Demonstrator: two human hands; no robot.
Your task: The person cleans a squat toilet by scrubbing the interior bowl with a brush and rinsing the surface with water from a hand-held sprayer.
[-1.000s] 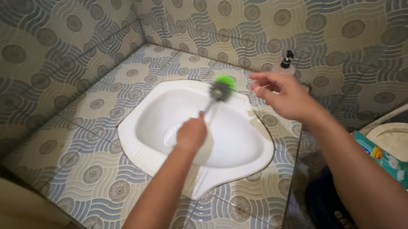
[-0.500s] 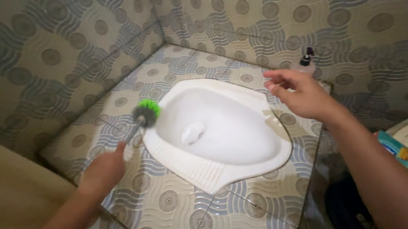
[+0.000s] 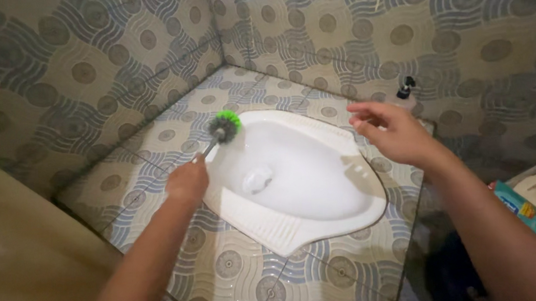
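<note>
Left hand is clamped on the handle of a toilet brush, green-and-dark bristle head resting at the far-left rim of the white squat pan, just where rim meets floor tile. Right hand holds nothing, fingers loosely spread, hovering above the pan's right rim. Pan sits in a raised tiled platform in the corner; bowl looks wet and mostly white, a pale patch around the drain. Progress, judged from this view only: bowl interior looks fairly clean, brush is working the rim edge, so scrubbing seems well underway; the near and right rim and surrounding tiles show no foam or brush contact, likely left to do. Can't tell how dirty anything is, lighting is dim. Pump bottle stands against the back wall, near the right hand but apart. A teal packet lies at lower right, beside a pale tub rim.
</note>
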